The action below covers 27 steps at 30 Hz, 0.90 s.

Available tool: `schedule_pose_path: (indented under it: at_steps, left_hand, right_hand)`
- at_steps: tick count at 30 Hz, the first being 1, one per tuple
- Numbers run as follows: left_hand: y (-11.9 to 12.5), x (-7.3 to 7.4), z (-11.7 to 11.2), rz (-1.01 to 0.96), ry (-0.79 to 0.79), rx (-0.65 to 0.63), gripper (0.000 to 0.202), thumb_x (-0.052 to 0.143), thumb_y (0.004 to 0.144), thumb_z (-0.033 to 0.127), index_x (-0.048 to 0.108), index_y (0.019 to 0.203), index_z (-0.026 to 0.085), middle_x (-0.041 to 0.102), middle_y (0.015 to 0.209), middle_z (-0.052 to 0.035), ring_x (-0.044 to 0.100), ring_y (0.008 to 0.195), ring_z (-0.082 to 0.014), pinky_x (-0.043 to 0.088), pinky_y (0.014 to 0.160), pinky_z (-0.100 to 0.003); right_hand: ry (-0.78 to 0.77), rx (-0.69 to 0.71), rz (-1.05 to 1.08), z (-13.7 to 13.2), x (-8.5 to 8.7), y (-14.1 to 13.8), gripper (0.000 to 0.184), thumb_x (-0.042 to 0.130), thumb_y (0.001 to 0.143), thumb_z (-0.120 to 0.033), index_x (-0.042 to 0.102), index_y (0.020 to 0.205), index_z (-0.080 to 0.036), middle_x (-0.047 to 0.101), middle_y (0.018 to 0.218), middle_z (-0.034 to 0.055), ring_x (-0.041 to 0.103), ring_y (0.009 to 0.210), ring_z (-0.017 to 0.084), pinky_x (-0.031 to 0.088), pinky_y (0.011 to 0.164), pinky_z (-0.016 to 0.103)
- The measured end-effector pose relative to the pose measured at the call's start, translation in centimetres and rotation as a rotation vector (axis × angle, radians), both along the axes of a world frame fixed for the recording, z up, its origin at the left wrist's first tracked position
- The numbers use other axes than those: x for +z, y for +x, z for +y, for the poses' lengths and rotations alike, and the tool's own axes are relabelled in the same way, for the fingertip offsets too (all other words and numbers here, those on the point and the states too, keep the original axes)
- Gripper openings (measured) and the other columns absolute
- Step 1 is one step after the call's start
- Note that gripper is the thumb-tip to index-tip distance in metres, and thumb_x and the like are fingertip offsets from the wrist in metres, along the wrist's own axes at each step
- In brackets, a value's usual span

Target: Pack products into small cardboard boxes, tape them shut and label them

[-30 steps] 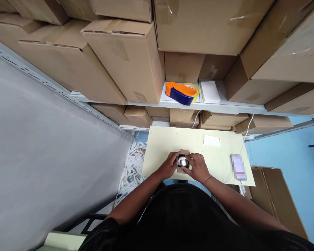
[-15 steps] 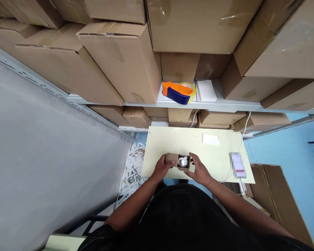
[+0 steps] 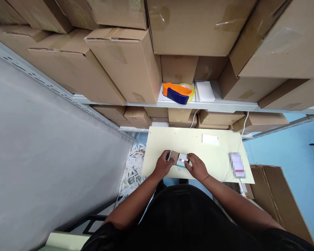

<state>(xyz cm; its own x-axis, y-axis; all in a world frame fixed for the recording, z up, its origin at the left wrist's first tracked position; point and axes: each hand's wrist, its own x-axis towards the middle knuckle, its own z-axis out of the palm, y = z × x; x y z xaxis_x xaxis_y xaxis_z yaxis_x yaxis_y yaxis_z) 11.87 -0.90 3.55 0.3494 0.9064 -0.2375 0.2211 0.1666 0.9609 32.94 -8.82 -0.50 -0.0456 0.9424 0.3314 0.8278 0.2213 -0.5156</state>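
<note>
Centrally, one small box [image 3: 182, 161], white inside, is held over the pale table's [image 3: 159, 137] near half, its brown lid [image 3: 174, 156] folded out leftward. Left hand [image 3: 163, 165]: grips the lid. Right hand [image 3: 197, 168]: pinches the box's right end. Farther back: one white packet [image 3: 210, 139]. Shelved above: one tape dispenser [image 3: 178, 94].

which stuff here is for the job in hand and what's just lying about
Seemingly in use:
small box, between left hand and right hand
table beneath

Seemingly just lying about:
tape dispenser and white box on the shelf
white packet on the table
white scraps beside it
</note>
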Motion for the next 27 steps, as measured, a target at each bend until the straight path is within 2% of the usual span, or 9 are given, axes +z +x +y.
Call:
schedule_pose_path:
  at_steps: [3,6,9,11,14,17,22,24,27]
  left_hand:
    - [0.7,1.4,0.2,0.097,0.137,-0.077,0.030,0.069,0.083,0.030,0.062,0.112,0.022,0.071,0.106,-0.0033,0.068,0.097,-0.0203,0.058,0.085,-0.034]
    - [1.0,2.1,0.2,0.203,0.316,-0.246,0.037,0.070,0.080,0.022,0.064,0.116,0.023,0.070,0.116,-0.0053,0.067,0.105,-0.0232,0.056,0.095,-0.040]
    - [0.6,1.3,-0.1,0.240,0.533,-0.441,0.046,0.066,0.077,0.013,0.066,0.122,0.024,0.065,0.133,-0.0087,0.057,0.127,-0.0281,0.047,0.112,-0.050]
    - [0.1,0.4,-0.5,0.242,0.621,-0.494,0.051,0.062,0.077,0.009,0.065,0.125,0.024,0.060,0.140,-0.0095,0.049,0.137,-0.0290,0.041,0.118,-0.054]
    - [-0.5,-0.7,-1.2,0.236,0.675,-0.487,0.054,0.056,0.079,0.005,0.063,0.129,0.024,0.056,0.145,-0.0094,0.041,0.145,-0.0292,0.038,0.120,-0.058]
    - [-0.8,-1.1,-1.7,0.221,0.705,-0.429,0.049,0.056,0.081,0.005,0.063,0.127,0.022,0.053,0.147,-0.0108,0.035,0.148,-0.0305,0.038,0.120,-0.058]
    - [-1.1,-0.9,-2.1,0.289,0.623,-0.264,0.044,0.053,0.084,0.006,0.062,0.125,0.021,0.054,0.140,-0.0123,0.048,0.136,-0.0275,0.044,0.116,-0.054]
    - [-1.3,-1.0,-2.2,0.279,0.591,-0.259,0.046,0.052,0.083,0.005,0.061,0.126,0.021,0.055,0.137,-0.0118,0.051,0.134,-0.0259,0.045,0.116,-0.052]
    - [-1.6,-1.3,-2.2,0.236,0.608,-0.314,0.049,0.058,0.080,0.007,0.060,0.127,0.021,0.054,0.141,-0.0117,0.046,0.141,-0.0271,0.042,0.119,-0.052]
  right_hand:
    - [-0.033,0.012,0.027,-0.1,0.4,-0.4,0.030,0.059,0.097,-0.034,0.057,0.122,-0.018,0.064,0.117,0.0159,0.066,0.106,0.029,0.060,0.089,0.046]
    - [-0.093,0.034,0.123,-0.5,1.1,-0.6,0.046,0.068,0.089,-0.037,0.051,0.128,-0.018,0.061,0.118,0.0159,0.065,0.106,0.029,0.060,0.089,0.046]
    - [-0.165,0.046,0.216,-0.9,1.5,-0.6,0.050,0.071,0.085,-0.034,0.050,0.127,-0.020,0.061,0.113,0.0124,0.066,0.097,0.026,0.060,0.085,0.044]
    - [-0.220,0.054,0.272,-1.0,1.5,-0.5,0.051,0.072,0.084,-0.033,0.049,0.128,-0.021,0.062,0.109,0.0092,0.067,0.089,0.023,0.061,0.081,0.041]
    - [-0.235,0.064,0.306,-1.0,1.5,-0.1,0.056,0.069,0.087,-0.033,0.045,0.137,-0.023,0.066,0.106,0.0065,0.068,0.083,0.020,0.062,0.078,0.039]
    - [-0.170,0.096,0.244,-0.7,1.4,0.3,0.045,0.061,0.095,-0.033,0.050,0.137,-0.023,0.070,0.105,0.0073,0.070,0.083,0.020,0.062,0.079,0.039]
    - [-0.068,0.107,0.081,-0.5,1.2,0.4,0.032,0.053,0.101,-0.033,0.058,0.131,-0.021,0.075,0.106,0.0104,0.073,0.080,0.021,0.063,0.077,0.039]
    - [-0.051,0.112,0.048,-0.6,1.1,0.4,0.031,0.053,0.101,-0.033,0.060,0.129,-0.020,0.075,0.103,0.0102,0.073,0.079,0.021,0.062,0.075,0.038]
    - [-0.055,0.146,0.042,-0.9,1.3,0.3,0.031,0.056,0.099,-0.035,0.059,0.126,-0.019,0.074,0.101,0.0100,0.073,0.079,0.022,0.062,0.074,0.038]
